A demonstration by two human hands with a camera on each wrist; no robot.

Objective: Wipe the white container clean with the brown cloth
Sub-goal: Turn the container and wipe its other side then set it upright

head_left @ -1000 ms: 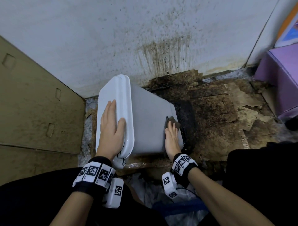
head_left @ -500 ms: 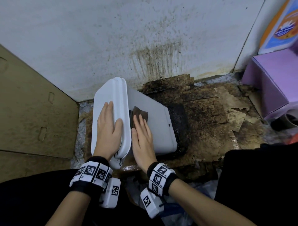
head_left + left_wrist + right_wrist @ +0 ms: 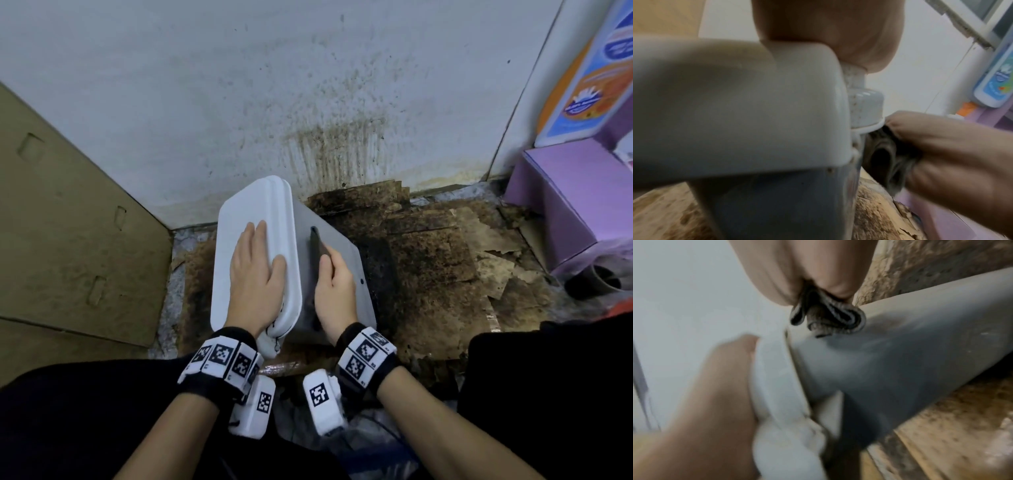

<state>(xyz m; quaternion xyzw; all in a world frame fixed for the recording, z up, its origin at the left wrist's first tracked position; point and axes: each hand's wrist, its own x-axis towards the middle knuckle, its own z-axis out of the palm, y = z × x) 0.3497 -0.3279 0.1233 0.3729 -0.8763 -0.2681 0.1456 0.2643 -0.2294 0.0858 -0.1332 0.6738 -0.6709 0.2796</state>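
The white container (image 3: 337, 270) lies on its side on dirty cardboard, its lid (image 3: 253, 205) turned to the left. My left hand (image 3: 267, 246) presses flat on the lid with straight fingers, thumb over the rim. My right hand (image 3: 327, 265) stands on edge against the grey-white side wall, just right of the lid rim. It pinches the bunched brown cloth (image 3: 315, 245), which touches the wall. In the right wrist view the folded cloth (image 3: 828, 318) sticks out from under the fingers (image 3: 777, 272) onto the container wall (image 3: 900, 361). The left wrist view shows the lid (image 3: 735, 105) and the cloth (image 3: 885, 155).
A stained wall (image 3: 325, 102) rises right behind the container. A brown cardboard panel (image 3: 68, 222) leans at the left. Torn, blackened cardboard (image 3: 445, 257) covers the floor to the right, with a purple box (image 3: 565, 192) and a dark round pot (image 3: 596, 281) beyond.
My right hand slid the cloth from the container's base end up to the lid rim, then turned on edge with the cloth bunched. The left hand stayed on the lid.
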